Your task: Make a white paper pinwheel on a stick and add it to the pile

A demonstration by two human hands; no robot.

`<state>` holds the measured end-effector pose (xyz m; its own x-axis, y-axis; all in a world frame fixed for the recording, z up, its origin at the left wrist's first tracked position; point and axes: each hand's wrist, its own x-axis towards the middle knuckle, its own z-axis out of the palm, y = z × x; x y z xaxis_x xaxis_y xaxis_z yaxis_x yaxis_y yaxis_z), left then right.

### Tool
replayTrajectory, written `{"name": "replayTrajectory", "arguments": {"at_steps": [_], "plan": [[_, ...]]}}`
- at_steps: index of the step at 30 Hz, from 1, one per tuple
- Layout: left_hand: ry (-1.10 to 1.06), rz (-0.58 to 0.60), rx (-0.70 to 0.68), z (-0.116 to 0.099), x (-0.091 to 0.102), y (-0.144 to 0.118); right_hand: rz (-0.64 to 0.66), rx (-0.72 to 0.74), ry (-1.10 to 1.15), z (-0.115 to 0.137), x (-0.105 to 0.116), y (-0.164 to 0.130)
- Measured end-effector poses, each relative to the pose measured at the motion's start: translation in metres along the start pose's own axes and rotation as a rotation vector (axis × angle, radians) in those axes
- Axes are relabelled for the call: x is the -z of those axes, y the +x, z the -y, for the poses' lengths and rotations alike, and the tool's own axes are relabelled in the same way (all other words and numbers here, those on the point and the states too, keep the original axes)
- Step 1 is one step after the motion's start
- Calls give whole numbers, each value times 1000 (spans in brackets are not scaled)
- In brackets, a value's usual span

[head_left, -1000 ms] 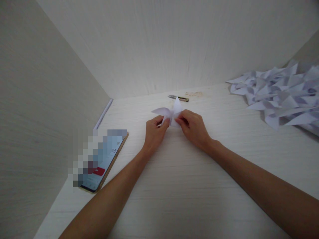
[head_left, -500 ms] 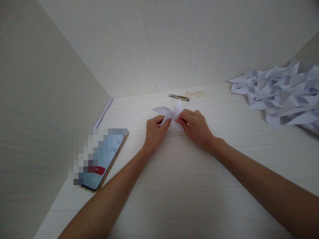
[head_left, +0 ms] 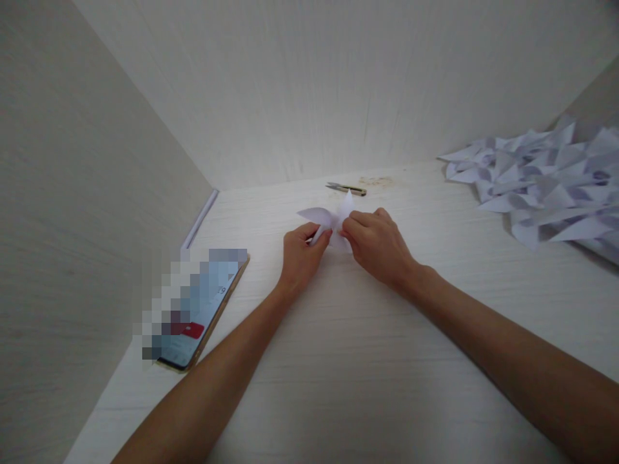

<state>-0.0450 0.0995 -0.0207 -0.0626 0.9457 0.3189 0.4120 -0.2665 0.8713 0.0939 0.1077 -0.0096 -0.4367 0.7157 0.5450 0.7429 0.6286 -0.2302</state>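
Both hands are pinching the same folded paper: left hand [head_left: 300,252] on its left side, right hand [head_left: 376,245] on the right, fingertips nearly meeting. The paper [head_left: 333,221] sits just past the fingers, low over the desk [head_left: 338,361], flaps pointing left and up. Small snips [head_left: 346,189] lie farther back.

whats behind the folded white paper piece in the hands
Behind the folded white paper piece, a small metal cutting tool lies on the pale wooden tabletop, near the back wall. Left hand and right hand cover the paper's lower part.
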Motion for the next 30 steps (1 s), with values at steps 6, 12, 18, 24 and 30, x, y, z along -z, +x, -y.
{"name": "replayTrajectory", "arguments": {"at_steps": [6, 12, 18, 24, 30], "plan": [[17, -9, -6, -1, 1, 0, -37, -292, 217, 1, -4, 5], [-13, -29, 11, -1, 2, 0, 43, -466, 673, -7, -11, 7], [-28, 0, 23, 0, 1, 1, 8, -336, 586, -14, -10, 2], [-13, 3, 10, -2, 2, 1, -22, -273, 495, -13, -6, 1], [-18, -3, 16, -2, 2, 0, 28, -319, 539, -14, -9, 2]]}}
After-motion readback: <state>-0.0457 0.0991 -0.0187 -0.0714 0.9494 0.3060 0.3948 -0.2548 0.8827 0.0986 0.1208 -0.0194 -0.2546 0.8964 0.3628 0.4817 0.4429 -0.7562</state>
